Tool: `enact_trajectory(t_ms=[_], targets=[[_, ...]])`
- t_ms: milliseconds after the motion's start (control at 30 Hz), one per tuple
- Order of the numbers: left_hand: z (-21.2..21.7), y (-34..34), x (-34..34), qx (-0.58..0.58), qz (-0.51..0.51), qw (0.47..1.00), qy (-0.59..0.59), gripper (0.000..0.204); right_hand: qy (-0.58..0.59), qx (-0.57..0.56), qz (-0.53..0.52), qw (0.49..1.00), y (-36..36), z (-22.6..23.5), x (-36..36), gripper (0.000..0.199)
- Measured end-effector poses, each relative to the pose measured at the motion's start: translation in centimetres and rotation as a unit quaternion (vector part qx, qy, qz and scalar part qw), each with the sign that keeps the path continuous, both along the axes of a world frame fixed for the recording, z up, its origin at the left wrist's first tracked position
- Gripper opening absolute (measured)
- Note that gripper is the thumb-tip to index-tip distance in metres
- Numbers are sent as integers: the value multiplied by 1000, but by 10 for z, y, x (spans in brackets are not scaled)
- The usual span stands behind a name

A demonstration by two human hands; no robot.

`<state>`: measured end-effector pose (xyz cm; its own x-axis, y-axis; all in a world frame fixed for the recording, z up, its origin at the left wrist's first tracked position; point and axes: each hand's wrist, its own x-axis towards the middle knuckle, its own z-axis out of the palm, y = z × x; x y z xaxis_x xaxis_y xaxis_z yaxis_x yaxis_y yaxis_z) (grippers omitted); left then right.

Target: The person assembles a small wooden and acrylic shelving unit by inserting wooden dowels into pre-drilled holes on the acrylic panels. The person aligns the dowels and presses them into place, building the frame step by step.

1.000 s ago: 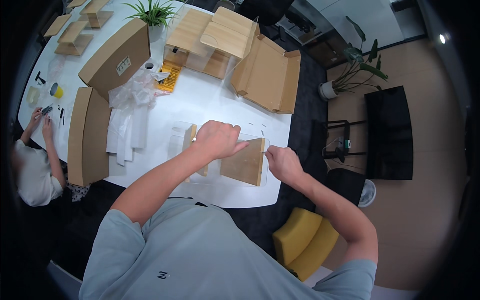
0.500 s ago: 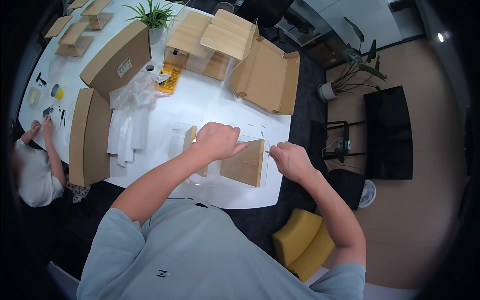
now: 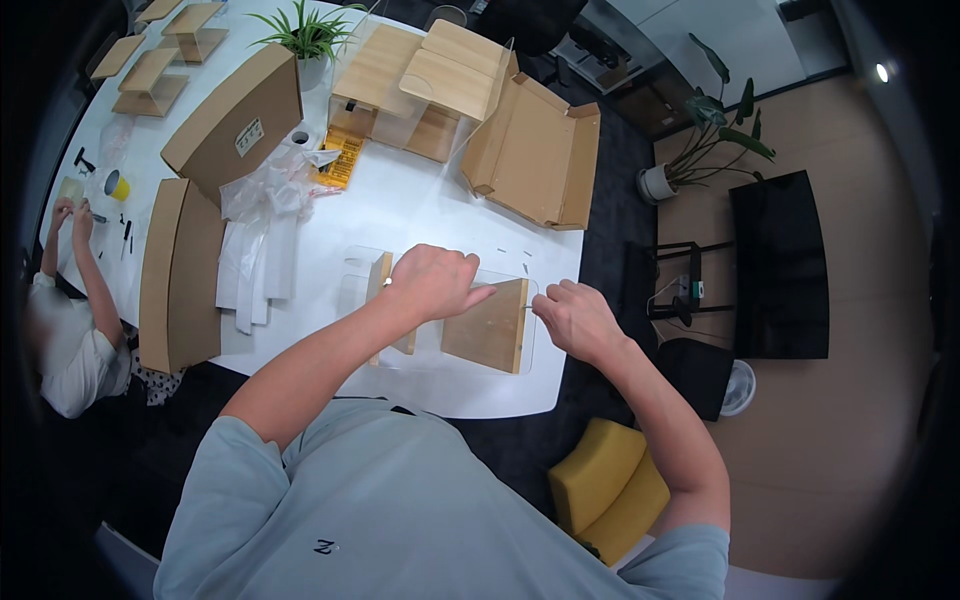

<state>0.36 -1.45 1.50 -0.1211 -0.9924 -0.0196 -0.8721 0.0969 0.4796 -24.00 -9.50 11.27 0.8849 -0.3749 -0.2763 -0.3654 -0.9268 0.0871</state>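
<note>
A light wooden panel (image 3: 488,328) stands on edge on the white table (image 3: 400,210), next to a second narrower wooden piece (image 3: 380,285), with a clear plastic sheet (image 3: 360,270) around them. My left hand (image 3: 432,282) grips the top of this assembly. My right hand (image 3: 572,316) is closed at the panel's right edge, pinching something small that I cannot make out.
Open cardboard boxes (image 3: 535,150) and wooden shelf parts (image 3: 455,75) lie at the back. Flat cardboard boxes (image 3: 180,270), white plastic wrapping (image 3: 262,215) and a potted plant (image 3: 308,40) are to the left. Another person (image 3: 70,300) works at the far left. A yellow stool (image 3: 610,490) stands below.
My right hand has shifted slightly along the panel's right edge. My left hand stays on the assembly.
</note>
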Motion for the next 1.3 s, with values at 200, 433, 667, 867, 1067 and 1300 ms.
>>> enact_trajectory(t_ms=[200, 433, 667, 867, 1067, 1300], targets=[[-3, 0, 0, -7, 1, 1000, 2, 58, 9, -6, 21, 1000, -5, -1, 0, 9], [2, 0, 1, 1, -2, 1000, 0, 58, 18, -8, 30, 999, -7, 0, 1, 7], [-1, 0, 1, -2, -4, 1000, 2, 58, 30, -21, 81, 996, -8, -2, 6, 7], [-1, 0, 0, -10, 1, 1000, -2, 58, 41, 147, -330, 932, 13, -3, 28, 26], [-4, 1, -1, -11, -1, 1000, 3, 59, -5, 197, -415, 889, 13, -12, 25, 32], [-1, 1, -1, -7, 2, 1000, -6, 60, 14, 64, -212, 975, 13, 9, 11, 26]])
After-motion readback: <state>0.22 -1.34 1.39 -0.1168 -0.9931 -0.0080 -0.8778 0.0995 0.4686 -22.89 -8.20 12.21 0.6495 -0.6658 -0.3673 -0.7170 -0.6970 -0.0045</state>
